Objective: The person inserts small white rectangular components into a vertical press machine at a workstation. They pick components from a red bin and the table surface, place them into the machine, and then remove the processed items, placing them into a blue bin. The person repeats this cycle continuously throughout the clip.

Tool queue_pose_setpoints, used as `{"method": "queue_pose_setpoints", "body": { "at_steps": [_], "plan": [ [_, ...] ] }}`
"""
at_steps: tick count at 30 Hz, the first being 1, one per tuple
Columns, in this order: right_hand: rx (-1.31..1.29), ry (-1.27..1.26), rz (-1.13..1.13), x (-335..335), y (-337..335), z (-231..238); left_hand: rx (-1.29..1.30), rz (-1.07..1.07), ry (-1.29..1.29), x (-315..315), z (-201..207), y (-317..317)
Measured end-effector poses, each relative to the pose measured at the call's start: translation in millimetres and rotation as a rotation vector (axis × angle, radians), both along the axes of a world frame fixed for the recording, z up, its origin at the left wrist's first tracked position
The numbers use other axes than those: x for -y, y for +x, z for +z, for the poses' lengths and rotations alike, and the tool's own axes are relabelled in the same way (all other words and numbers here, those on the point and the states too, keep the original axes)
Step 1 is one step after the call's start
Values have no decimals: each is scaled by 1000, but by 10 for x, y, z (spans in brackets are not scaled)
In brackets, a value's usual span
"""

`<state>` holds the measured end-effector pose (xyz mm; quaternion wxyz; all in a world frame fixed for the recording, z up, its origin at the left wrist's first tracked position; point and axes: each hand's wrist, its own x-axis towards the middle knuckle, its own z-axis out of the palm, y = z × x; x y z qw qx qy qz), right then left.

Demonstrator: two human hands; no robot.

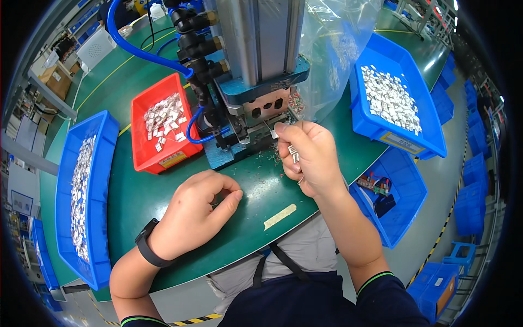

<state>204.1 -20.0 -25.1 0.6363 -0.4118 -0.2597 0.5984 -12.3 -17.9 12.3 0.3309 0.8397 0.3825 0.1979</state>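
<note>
My right hand (310,155) is closed around several small white rectangular parts (294,154), which show between its fingers. Between thumb and forefinger it holds one small white part (274,133) at the front opening of a bench press (264,106). My left hand (197,210) lies on the green table with its fingers curled in and the thumb close to the forefinger. Whether anything is inside that hand is hidden. A red bin (143,158) with similar loose white pieces (165,116) stands left of the press.
Blue bins with small white pieces stand at the left (103,163) and right (376,128). An open blue bin (406,218) sits below the right table edge. Blue air hoses (131,49) loop beside the press; a clear plastic bag (327,76) hangs at its right. Tape (280,216) marks the table.
</note>
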Motion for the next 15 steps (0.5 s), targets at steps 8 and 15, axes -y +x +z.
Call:
{"method": "queue_pose_setpoints", "body": {
  "at_steps": [8,15],
  "plan": [
    [-5,6,-6,5,-11,14,5,6,-9,1,-25,5],
    [11,22,-2,28,-21,12,60,68,-168,3,-32,9]
  ]
}}
